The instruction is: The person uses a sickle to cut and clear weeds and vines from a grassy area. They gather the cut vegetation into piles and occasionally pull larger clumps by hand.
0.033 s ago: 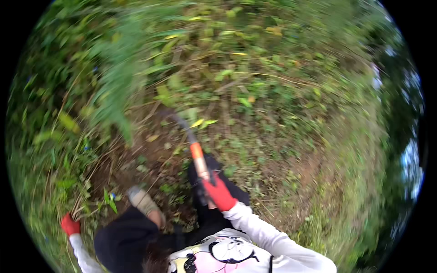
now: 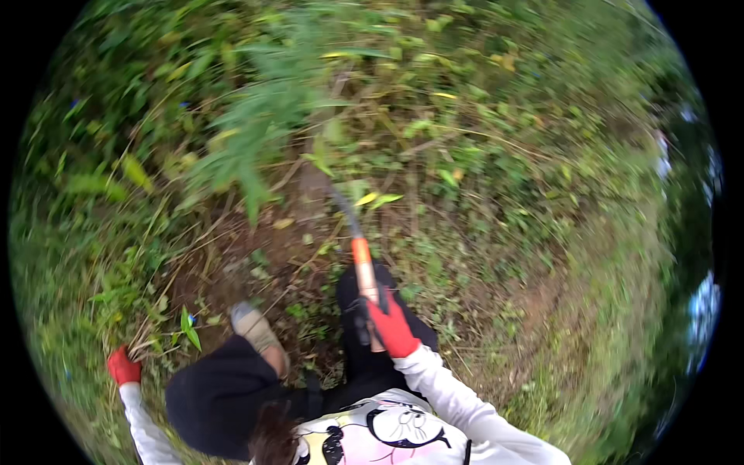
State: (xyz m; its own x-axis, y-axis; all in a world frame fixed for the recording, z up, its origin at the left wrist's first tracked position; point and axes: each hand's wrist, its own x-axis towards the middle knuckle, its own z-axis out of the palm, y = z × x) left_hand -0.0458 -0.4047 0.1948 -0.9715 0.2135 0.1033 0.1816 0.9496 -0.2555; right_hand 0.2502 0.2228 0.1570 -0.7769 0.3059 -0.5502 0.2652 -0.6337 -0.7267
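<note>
My right hand, in a red glove, grips the orange handle of a sickle-like cutting tool. Its dark curved blade points away from me at the foot of a blurred leafy green plant. My left hand, also in a red glove, is down at the lower left in the grass, closed around a tuft of dry stalks that fans up from it. My white sleeves come in from the lower edge.
I crouch on a patch of bare brown soil with dead leaves and twigs. My grey shoe and black-trousered knee are between my hands. Dense weeds and grass surround the patch; a grassy slope lies at right.
</note>
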